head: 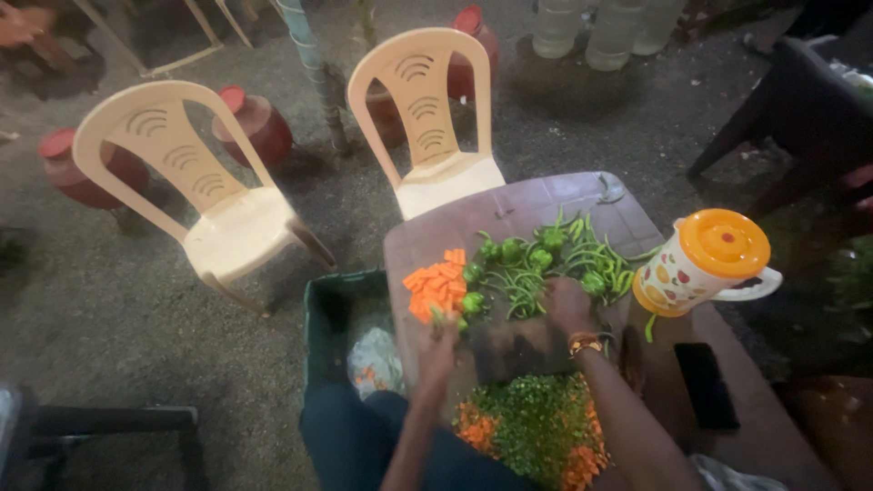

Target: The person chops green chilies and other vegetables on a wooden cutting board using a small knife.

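My left hand (437, 350) is closed at the near edge of a heap of orange carrot pieces (435, 284), with a small green vegetable piece (446, 318) at its fingertips. My right hand (567, 305), a bracelet on its wrist, is curled down onto a pile of long green pods and small green peppers (546, 257). Between the hands lies a dark board (518, 350). In front of me is a mound of finely chopped greens mixed with carrot (536, 425). Everything rests on a brown table (536, 202).
A patterned jug with an orange lid (706, 264) stands at the table's right, and a black phone (706, 385) lies nearer me. A green crate (332, 314) holding a white bag sits left of the table. Two cream plastic chairs (232, 223) (446, 173), red pots and bottles stand beyond.
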